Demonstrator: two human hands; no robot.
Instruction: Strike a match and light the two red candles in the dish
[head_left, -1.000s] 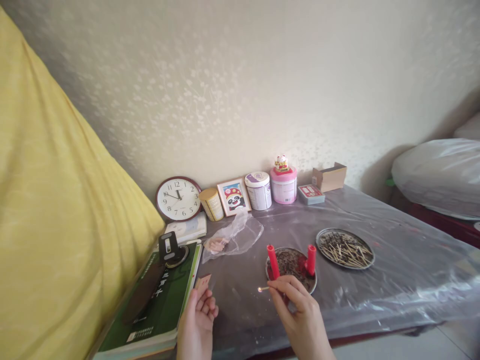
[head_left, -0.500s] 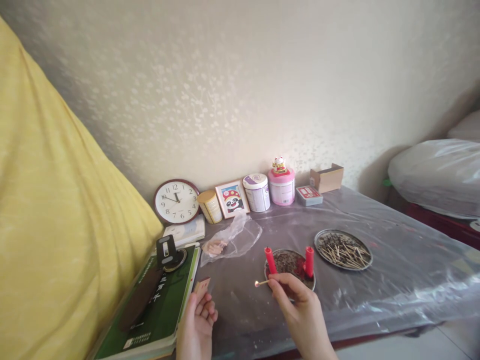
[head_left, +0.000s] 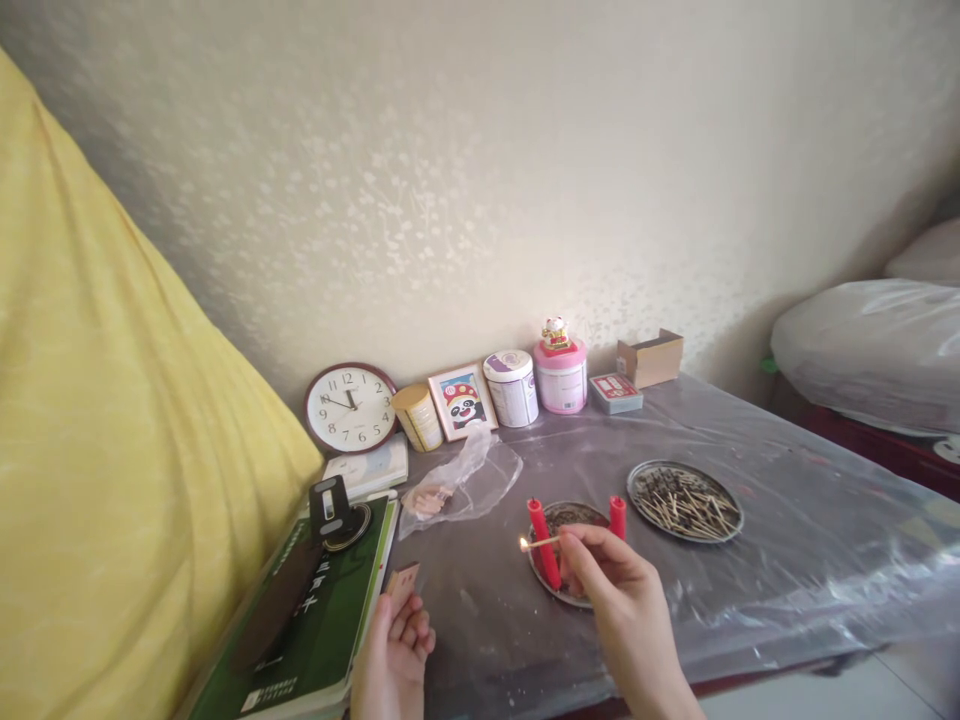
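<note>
My right hand (head_left: 619, 600) pinches a lit match (head_left: 538, 544), its flame just left of the left red candle (head_left: 543, 541). A second red candle (head_left: 617, 517) stands on the same small metal dish (head_left: 541, 582), partly hidden by my hand. My left hand (head_left: 396, 650) is closed on a small matchbox (head_left: 401, 578) near the table's front edge, beside a green book (head_left: 304, 620).
A round tray of matchsticks (head_left: 685, 499) lies to the right. A plastic bag (head_left: 469, 478), a clock (head_left: 350, 408), a framed picture (head_left: 462, 401), tins (head_left: 513, 386) and small boxes (head_left: 649, 359) line the wall. Yellow cloth (head_left: 112, 450) fills the left side.
My right hand has lifted the burning match up and away from me, to the left candle. My left hand has stayed nearly still.
</note>
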